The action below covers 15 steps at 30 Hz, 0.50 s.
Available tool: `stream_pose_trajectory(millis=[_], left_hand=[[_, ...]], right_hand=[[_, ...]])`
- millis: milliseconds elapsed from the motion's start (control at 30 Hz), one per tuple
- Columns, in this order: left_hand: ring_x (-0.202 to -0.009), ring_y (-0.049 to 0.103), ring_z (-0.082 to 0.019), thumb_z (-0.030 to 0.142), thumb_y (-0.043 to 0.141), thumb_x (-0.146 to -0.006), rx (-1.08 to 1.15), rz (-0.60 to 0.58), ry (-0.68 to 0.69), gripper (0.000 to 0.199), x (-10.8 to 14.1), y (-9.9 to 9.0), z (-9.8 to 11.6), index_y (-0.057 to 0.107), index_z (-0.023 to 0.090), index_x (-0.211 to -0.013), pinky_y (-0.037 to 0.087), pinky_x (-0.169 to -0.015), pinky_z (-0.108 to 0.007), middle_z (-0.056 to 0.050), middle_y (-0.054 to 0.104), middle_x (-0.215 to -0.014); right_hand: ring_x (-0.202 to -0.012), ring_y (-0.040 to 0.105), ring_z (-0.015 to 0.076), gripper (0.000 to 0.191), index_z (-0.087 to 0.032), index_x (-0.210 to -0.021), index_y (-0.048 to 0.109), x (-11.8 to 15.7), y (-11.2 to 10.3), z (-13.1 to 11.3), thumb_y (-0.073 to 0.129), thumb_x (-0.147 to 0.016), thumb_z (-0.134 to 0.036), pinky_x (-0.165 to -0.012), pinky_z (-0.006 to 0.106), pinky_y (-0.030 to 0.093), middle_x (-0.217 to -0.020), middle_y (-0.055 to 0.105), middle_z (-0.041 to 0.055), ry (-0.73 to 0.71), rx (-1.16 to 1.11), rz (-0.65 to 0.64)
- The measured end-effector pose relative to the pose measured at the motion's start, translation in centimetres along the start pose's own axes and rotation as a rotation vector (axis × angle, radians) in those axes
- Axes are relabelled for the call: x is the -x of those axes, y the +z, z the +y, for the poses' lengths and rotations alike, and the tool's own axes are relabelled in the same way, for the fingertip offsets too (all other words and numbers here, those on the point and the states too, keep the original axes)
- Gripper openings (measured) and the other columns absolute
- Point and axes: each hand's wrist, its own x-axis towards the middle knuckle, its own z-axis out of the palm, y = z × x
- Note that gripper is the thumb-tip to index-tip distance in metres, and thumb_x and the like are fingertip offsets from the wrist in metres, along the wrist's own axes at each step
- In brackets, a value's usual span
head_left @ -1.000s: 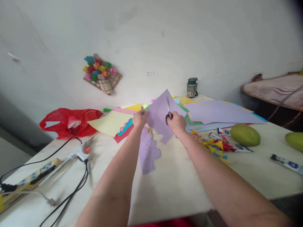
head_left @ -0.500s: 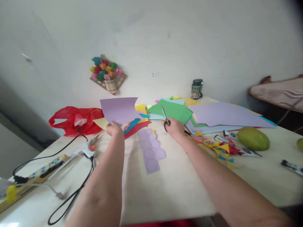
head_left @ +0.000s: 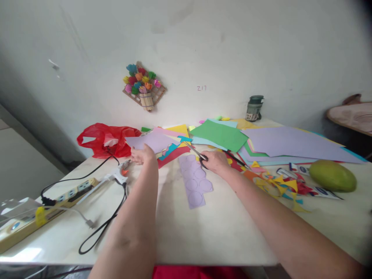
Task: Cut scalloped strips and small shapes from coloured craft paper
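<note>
My right hand point(head_left: 214, 161) is closed on the black-handled scissors point(head_left: 194, 148), whose blades point up and left. Beside a purple sheet point(head_left: 154, 140), which rests on other coloured papers by the red bag, my left hand point(head_left: 142, 154) has its fingers spread and holds nothing. A purple strip with drawn circles point(head_left: 192, 184) lies on the table between my forearms. Behind the scissors is a green sheet point(head_left: 219, 134).
At left are a glue gun point(head_left: 117, 175), a power strip point(head_left: 66, 197), looped cables and a red bag point(head_left: 100, 135). On the right lie a large purple sheet point(head_left: 285, 140), paper scraps point(head_left: 280, 186), glue tubes and a green fruit point(head_left: 332, 175). A bottle point(head_left: 254, 108) stands behind.
My left hand has let go of the purple sheet, which was raised and now lies on the papers. The fingers have opened. The camera view has shifted a little.
</note>
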Motion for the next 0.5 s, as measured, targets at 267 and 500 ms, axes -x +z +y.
stream_pose_trajectory(millis=[267, 500], left_hand=[[-0.069, 0.066, -0.023, 0.035, 0.065, -0.075, -0.150, -0.854, 0.226, 0.017, 4.1, 0.6, 1.9, 0.063, 0.018, -0.075, 0.048, -0.067, -0.032, -0.008, 0.068, -0.066], [-0.062, 0.064, -0.028, 0.037, 0.085, -0.050, -0.404, -1.006, 0.241, 0.034, 6.3, 1.2, 0.2, 0.055, 0.021, -0.047, 0.047, -0.062, -0.035, -0.006, 0.055, -0.045]], right_hand=[[-0.098, 0.067, 0.0252, 0.038, -0.029, -0.118, 0.069, 0.0, 0.4, -0.2, 0.055, -0.085, -0.041, -0.075, 0.031, 0.045, -0.105, 0.074, 0.0054, 0.009, 0.026, -0.014], [-0.094, 0.067, 0.0255, 0.037, -0.029, -0.115, 0.070, -0.1, 0.4, -0.2, 0.056, -0.084, -0.044, -0.072, 0.031, 0.045, -0.101, 0.075, 0.0067, 0.050, 0.009, -0.003]])
